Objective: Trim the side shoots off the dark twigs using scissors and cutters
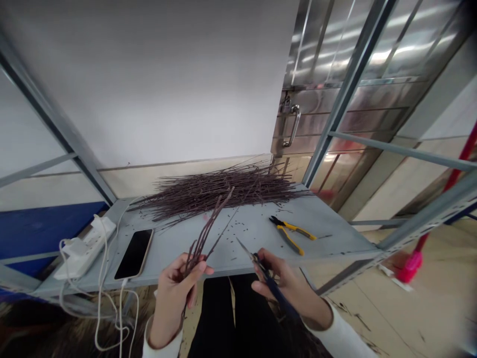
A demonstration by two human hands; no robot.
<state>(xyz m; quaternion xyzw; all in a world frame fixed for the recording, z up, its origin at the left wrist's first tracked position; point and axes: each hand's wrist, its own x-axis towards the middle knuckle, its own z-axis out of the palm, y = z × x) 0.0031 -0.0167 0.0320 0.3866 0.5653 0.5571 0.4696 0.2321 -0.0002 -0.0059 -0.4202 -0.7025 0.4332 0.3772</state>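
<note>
Over a grey metal shelf [328, 219], the person's left hand [173, 298] has its fingers curled closed around the lower end of a small bunch of thin, dark reddish-brown twigs [204, 238], which fan upward out of the fist. The right hand [286, 288] is wrapped firmly around a pair of long-bladed scissors with dark blue handles [263, 268], the fingers closed on the grip and the narrow steel tip pointing toward the twigs, near them but not touching. Beyond both hands, a loose heap of the same dark twigs [219, 191] lies across the back of the shelf, with small cut bits [238, 233] scattered in front. Yellow-and-black pliers [288, 233] lie to the right, while a black smartphone [134, 253] lies to the left, joined by a white cable [121, 318], beside a white power strip [85, 248].
</note>
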